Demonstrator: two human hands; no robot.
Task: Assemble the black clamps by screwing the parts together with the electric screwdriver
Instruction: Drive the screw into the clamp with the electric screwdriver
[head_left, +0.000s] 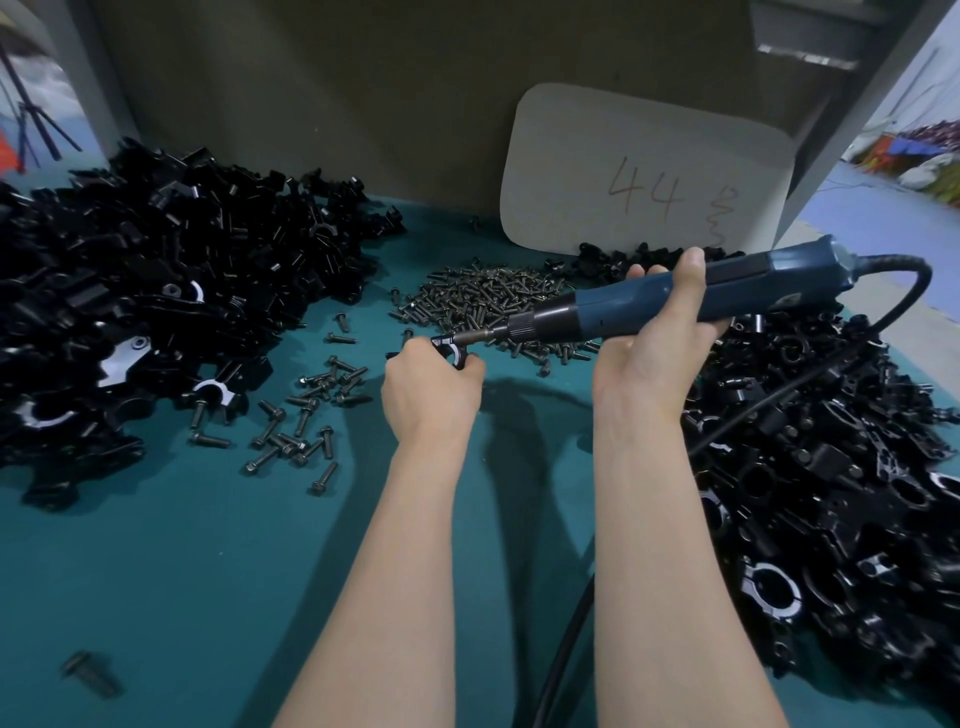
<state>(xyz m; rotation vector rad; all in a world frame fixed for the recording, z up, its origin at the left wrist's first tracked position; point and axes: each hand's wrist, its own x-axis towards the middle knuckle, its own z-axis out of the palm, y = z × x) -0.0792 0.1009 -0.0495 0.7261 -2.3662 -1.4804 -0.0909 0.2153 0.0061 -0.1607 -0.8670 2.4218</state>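
Driving screw, frame centre: your left hand (431, 384) grips black clamp (449, 349), fingers curled round it; your right hand (654, 338) wraps electric screwdriver (649, 299), bit (475, 336) at clamp. Next, likely: hold bit square, then reach screw pile (483, 296) just above.

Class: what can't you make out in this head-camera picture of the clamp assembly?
Head view only.
1. The small black clamp: mostly hidden by the left hand's fingers.
2. Any screw at the blue electric screwdriver's tip: too small to tell.
3. The heap of black parts on the right: blurred, cut by the frame edge.
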